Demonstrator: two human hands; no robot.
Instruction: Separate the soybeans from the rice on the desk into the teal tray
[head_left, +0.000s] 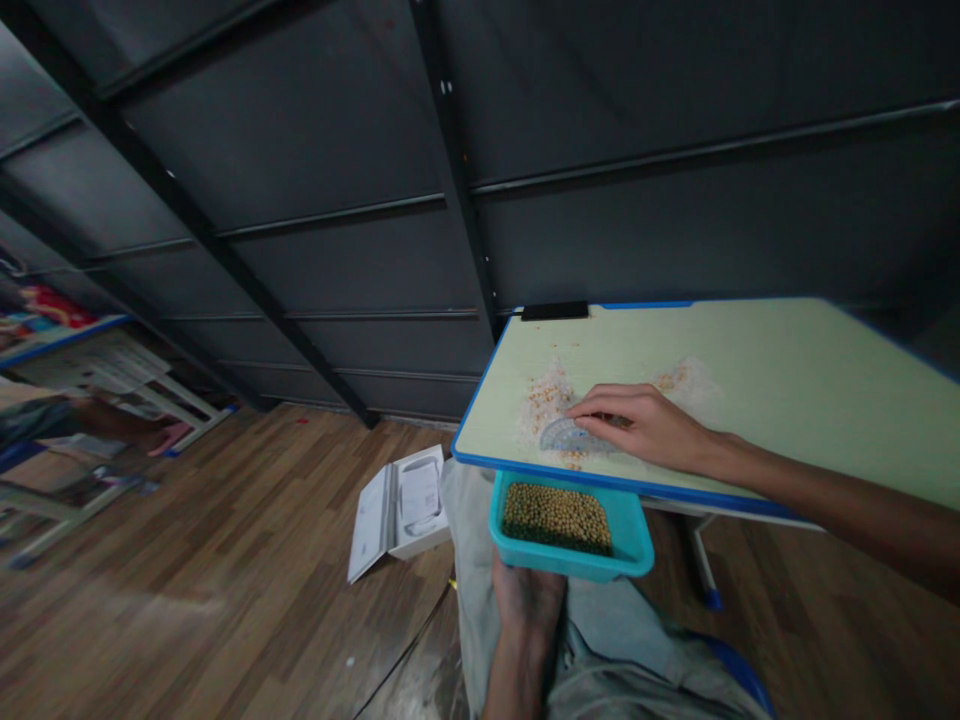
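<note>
My left hand (525, 595) supports a turquoise plastic tray (634, 540) from below, just under the table's front edge; its fingers are mostly hidden beneath it. In the tray lie tan round beans (566, 510) and darker green ones (536, 532). My right hand (637, 420) pinches a clear half-round protractor (566, 435) against the table top. Close to the protractor is a spread of white grains mixed with orange bits (551, 395). Several orange bits (574, 460) sit between the protractor and the table edge. A second, similar pile (686, 380) lies beyond my right hand.
The pale table (787, 380) has a blue rim and a black flat object (555, 311) at its back left. A dark panelled wall (360, 260) stands behind. An opened white box (412, 505) and a cable (409, 650) lie on the floor. Another person's leg (112, 420) shows far left.
</note>
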